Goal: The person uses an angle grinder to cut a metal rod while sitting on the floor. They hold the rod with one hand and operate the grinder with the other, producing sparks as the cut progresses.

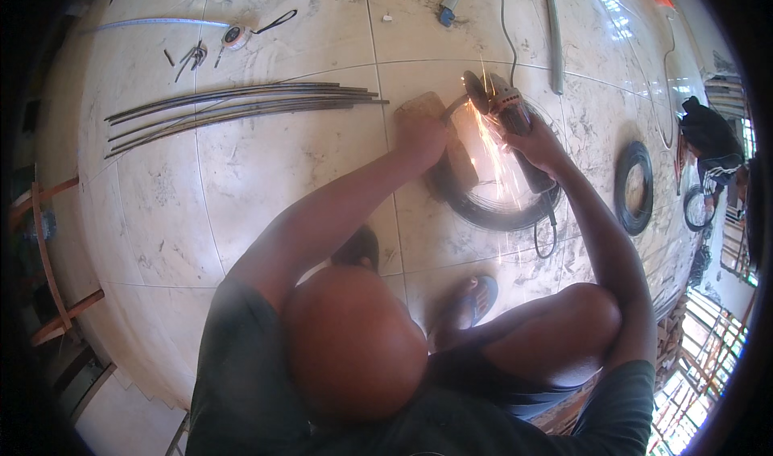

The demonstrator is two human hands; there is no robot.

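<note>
My right hand [535, 143] is wrapped round an angle grinder [515, 116], its cutting disc [475, 92] toward the far side. Bright sparks stream from the disc back toward me. A curved dark wire [456, 105] runs from my closed left hand [422, 140] up to the disc. Below that hand lies a brown block [462, 166], partly covered by it. A coil of dark wire [503, 217] lies on the floor under the block and grinder. My left fingers are mostly hidden.
Several thin metal rods [250, 109] lie at left, with a tape measure [235, 37] and short cut pieces [192, 56] beyond. A grey bar [552, 37] lies far right of the grinder's cord [510, 41]. Another wire coil [634, 188] and a crouching person [713, 138] are at right.
</note>
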